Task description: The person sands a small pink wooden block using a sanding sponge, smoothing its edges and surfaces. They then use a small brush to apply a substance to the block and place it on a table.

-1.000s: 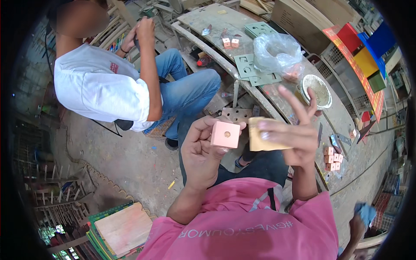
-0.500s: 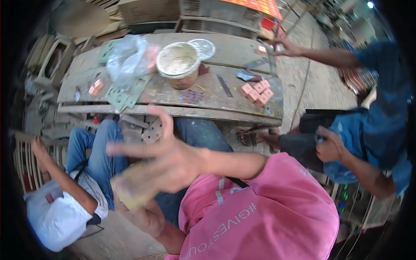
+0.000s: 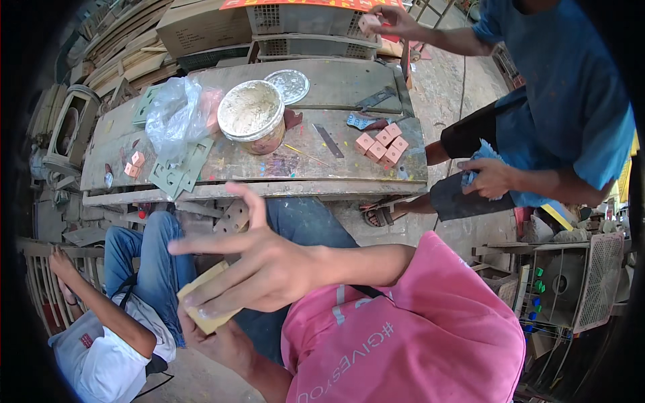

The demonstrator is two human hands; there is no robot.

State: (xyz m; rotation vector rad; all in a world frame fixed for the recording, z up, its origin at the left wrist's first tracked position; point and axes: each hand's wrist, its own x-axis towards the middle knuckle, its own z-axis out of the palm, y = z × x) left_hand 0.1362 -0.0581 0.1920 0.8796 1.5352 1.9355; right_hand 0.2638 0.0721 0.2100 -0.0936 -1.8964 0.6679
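Note:
A pale yellow block (image 3: 216,321) is held low in front of my body, between both hands. My left hand (image 3: 225,346) grips it from below, its fingers partly hidden behind the block. From above, my right hand (image 3: 269,265) lays two fingers across the block's face; the thumb is hidden. Two other fingers of that hand stick out, away from the block. Beyond my hands stands a worn wooden table (image 3: 248,171). On its right part sits a cluster of small pinkish-brown cubes (image 3: 383,144) with dark dots, and a few similar cubes (image 3: 134,164) lie at the left.
The table bears a tub (image 3: 265,138) of whitish paste, its lid (image 3: 289,86), a clear plastic bag (image 3: 175,111), green cut-out plates (image 3: 185,171) and a flat strip (image 3: 328,140). At right a co-worker (image 3: 544,114) holds a cube (image 3: 368,23) and a blue cloth (image 3: 485,168). Another person (image 3: 101,336) sits left.
My view has shifted, while both hands stay on the block in much the same pose. The co-worker's far hand, earlier near a cube at the table's edge, now holds a cube in the air.

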